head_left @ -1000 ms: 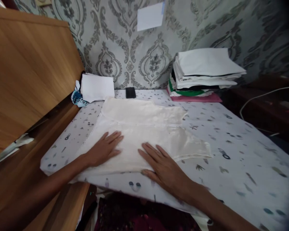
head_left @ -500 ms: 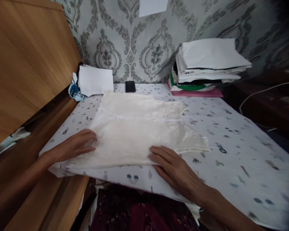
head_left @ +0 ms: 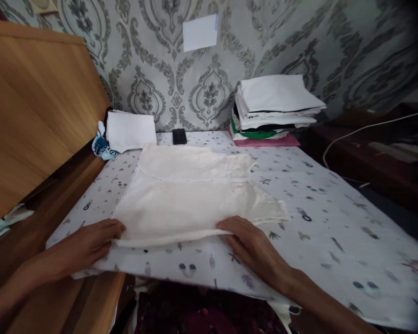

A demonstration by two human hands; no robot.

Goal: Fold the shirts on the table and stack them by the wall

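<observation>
A cream garment (head_left: 181, 199) lies spread on the printed cloth, with a seam or opening running along its middle. Its near edge is slightly raised between my hands. At the near left corner, my left hand (head_left: 99, 239) pinches that edge with its fingers closed. My right hand (head_left: 247, 241) grips the same edge farther right, fingers over the fabric and thumb hidden beneath. The garment's narrower, notched end points right.
White folded cloths (head_left: 130, 132) stand at the back left beside a blue patterned cloth (head_left: 102, 144). A small black item (head_left: 179, 136) lies near the wall. A tall folded stack (head_left: 275, 99) is at the back right. A wooden panel (head_left: 42, 102) borders the left.
My hands have closed on the garment's near edge, which now lifts and draws in from the table's front edge. The left hand moved toward me and left. The camera view has shifted.
</observation>
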